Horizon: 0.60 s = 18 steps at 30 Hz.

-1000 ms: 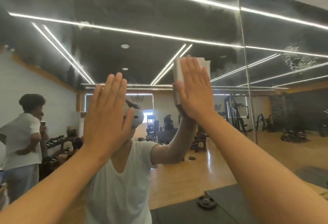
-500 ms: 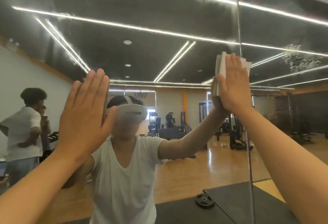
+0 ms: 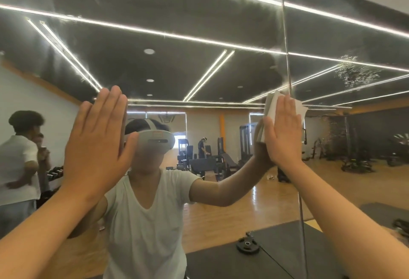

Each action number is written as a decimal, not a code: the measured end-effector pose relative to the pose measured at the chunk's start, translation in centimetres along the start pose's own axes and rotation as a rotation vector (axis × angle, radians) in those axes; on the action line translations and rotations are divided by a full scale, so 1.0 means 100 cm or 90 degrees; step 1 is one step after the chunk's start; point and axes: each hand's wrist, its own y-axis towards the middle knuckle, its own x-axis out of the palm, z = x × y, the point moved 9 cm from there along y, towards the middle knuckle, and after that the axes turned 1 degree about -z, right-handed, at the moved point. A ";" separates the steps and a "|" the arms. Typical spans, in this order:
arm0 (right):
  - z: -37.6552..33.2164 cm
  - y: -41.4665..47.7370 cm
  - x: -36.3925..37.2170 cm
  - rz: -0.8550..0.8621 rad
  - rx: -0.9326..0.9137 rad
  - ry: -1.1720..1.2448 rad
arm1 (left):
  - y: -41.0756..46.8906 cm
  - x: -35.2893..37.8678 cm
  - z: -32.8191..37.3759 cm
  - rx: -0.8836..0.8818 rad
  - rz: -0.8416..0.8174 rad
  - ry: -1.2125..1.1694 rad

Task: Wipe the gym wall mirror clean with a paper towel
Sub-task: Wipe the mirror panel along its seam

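Right hand (image 3: 282, 132), right of centre: fingers straight and side by side, pressing a folded white paper towel (image 3: 271, 108) flat on the mirror (image 3: 199, 24), over the vertical panel seam (image 3: 285, 35). Grip not curled round the towel. Left hand (image 3: 97, 137), left of centre: raised, palm toward glass, fingers straight, grip apart, holding nothing; contact unclear. Speckled smear (image 3: 352, 73) in upper right of frame.

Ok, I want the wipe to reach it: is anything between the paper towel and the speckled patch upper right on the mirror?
Nothing visible. The right hand presses the paper towel flat over the vertical seam of the mirror; only bare glass lies between it and the speckled patch, up and right.
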 end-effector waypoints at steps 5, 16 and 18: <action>-0.002 0.026 -0.003 -0.006 -0.007 -0.037 | 0.001 -0.004 0.000 -0.007 0.015 -0.030; -0.035 0.174 -0.031 0.049 -0.089 -0.054 | 0.118 -0.018 0.028 -0.063 0.120 -0.066; -0.039 0.197 -0.034 0.053 -0.117 -0.052 | 0.128 -0.016 0.021 -0.069 0.130 -0.053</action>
